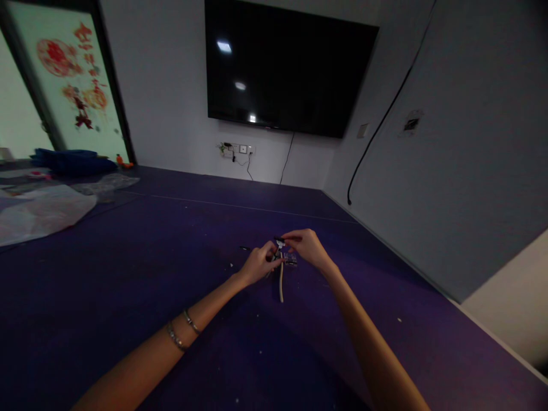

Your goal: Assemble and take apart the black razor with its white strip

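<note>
My left hand [258, 264] is closed in a pinch at the centre of the view. From its fingertips a short cream-coloured cable [281, 288] hangs down. My right hand [309, 246], also closed, grips a small black-and-white piece [279, 242] by its dark top, just above the cable's upper end. Whether that piece and the cable are joined cannot be made out. Beneath the right fingers lies a small clear plastic case [290, 260]. A thin dark stick-like thing [245, 248] lies left of the left hand.
The purple-blue floor [205, 319] carries a few small white scraps. Plastic sheets [51, 211] and a dark blue cloth heap [77, 162] lie at the far left. Ahead, a television [286, 68] hangs over wall sockets [242, 149]. A black cable [381, 125] hangs along the right wall.
</note>
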{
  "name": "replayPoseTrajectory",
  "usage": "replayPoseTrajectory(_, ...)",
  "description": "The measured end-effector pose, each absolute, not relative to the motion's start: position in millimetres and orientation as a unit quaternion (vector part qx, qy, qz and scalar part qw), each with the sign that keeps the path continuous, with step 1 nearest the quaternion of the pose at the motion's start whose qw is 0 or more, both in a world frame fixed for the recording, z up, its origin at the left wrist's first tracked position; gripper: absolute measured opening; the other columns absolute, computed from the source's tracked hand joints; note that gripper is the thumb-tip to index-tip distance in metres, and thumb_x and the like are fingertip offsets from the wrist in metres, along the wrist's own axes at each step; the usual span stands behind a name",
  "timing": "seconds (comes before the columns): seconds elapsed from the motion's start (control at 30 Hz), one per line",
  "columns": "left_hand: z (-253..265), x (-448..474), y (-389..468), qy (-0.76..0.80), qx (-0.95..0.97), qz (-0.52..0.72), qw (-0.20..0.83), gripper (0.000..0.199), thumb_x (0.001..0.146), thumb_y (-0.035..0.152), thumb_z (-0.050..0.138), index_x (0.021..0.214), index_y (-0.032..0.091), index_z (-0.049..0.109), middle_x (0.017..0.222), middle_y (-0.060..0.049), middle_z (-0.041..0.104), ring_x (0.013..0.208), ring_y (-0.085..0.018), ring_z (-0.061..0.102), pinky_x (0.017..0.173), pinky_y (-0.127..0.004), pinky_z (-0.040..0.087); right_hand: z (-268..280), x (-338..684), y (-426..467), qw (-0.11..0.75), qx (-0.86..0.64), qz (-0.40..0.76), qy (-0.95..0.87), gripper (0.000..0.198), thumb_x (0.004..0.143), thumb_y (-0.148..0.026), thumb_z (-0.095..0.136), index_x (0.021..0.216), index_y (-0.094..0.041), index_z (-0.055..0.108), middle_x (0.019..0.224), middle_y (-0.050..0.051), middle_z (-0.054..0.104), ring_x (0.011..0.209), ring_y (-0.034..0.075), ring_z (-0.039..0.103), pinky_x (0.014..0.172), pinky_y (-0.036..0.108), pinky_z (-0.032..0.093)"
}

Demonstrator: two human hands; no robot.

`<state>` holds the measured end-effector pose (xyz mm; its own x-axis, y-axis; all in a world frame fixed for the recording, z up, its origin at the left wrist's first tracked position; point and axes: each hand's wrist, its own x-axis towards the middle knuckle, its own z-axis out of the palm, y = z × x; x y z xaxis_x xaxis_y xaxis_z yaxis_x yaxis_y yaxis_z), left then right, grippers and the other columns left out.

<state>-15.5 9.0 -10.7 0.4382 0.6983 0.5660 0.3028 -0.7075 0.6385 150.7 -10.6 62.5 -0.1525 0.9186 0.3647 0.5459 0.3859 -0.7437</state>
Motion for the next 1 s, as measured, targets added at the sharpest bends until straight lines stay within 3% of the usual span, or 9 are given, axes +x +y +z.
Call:
replayPoseTrajectory(0.2, -12, -17, 10, 0.308, 0.804, 0.435, 0.263, 0.023, 0.076, 0.038, 0.057, 0.081, 0.019, 0.045, 0.054, 0.007, 0.054, 0.046, -0.008, 0.050, 0.047, -0.018, 0.034, 66, 149, -15, 0.404, -0.513, 0.217, -0.726, 0.021, 0.073, -0.012, 0.055, 0.087, -0.012, 0.071, 0.075, 0.007, 0.070, 0.050, 0.011, 0.061, 0.047, 0.019, 0.046)
replayPoseTrajectory(0.43, -12, -18, 12, 0.314, 0.810, 0.440, 0.228, 0.022, 0.076, 0.038, 0.057, 0.080, 0.019, 0.046, 0.051, 0.009, 0.048, 0.045, -0.006, 0.044, 0.046, -0.018, 0.030, 64, 149, -17, 0.417, -0.483, 0.234, -0.734, 0.023, 0.073, -0.013, 0.055, 0.089, -0.014, 0.071, 0.085, 0.007, 0.070, 0.051, 0.010, 0.061, 0.048, 0.019, 0.047)
replayPoseTrajectory(1.0, -9, -19, 10, 0.314, 0.803, 0.445, 0.240, 0.022, 0.076, 0.036, 0.058, 0.079, 0.019, 0.044, 0.054, 0.008, 0.052, 0.048, -0.007, 0.049, 0.049, -0.018, 0.033, 68, 146, -24, 0.413, -0.471, 0.229, -0.745, 0.022, 0.075, -0.014, 0.055, 0.091, -0.014, 0.070, 0.087, 0.008, 0.069, 0.050, 0.009, 0.060, 0.049, 0.019, 0.047)
